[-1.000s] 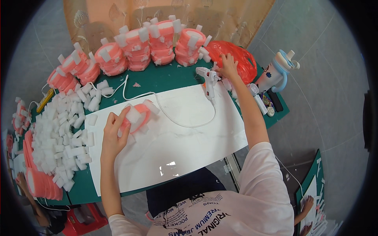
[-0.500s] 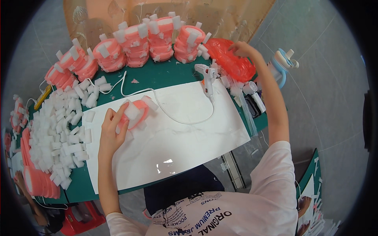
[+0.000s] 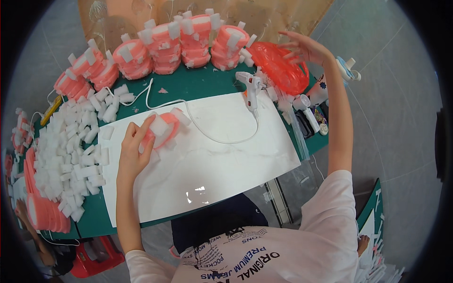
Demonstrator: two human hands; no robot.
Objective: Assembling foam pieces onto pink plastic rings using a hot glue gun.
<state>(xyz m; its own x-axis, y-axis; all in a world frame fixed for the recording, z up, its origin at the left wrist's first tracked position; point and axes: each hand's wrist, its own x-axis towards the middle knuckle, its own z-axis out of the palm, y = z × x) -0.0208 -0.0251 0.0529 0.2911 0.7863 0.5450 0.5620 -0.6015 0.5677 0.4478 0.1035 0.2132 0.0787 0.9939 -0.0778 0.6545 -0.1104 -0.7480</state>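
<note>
My left hand (image 3: pixel 137 144) grips a pink foam ring (image 3: pixel 171 123) with white foam blocks (image 3: pixel 161 126) on it, over the white board (image 3: pixel 226 174). Fingers and thumb close on the ring's left side. At the far right, my right hand (image 3: pixel 304 49) is raised with its fingers spread and nothing in it, above a crumpled red plastic bag (image 3: pixel 278 68). A white glue gun (image 3: pixel 251 89) stands at the board's upper right, its white cord curving across the board.
Stacks of pink rings with white blocks (image 3: pixel 196 42) line the table's far edge. Loose white foam blocks (image 3: pixel 71 151) pile up at left, beside more pink rings (image 3: pixel 47 212). A bottle (image 3: pixel 348 68), a white cylinder (image 3: pixel 302 102) and clear plastic strips (image 3: pixel 298 132) are at right. Another person's hand (image 3: pixel 363 244) shows lower right.
My right hand has lifted off the red bag and its fingers have spread. The left hand keeps its hold on the foam ring, almost in place.
</note>
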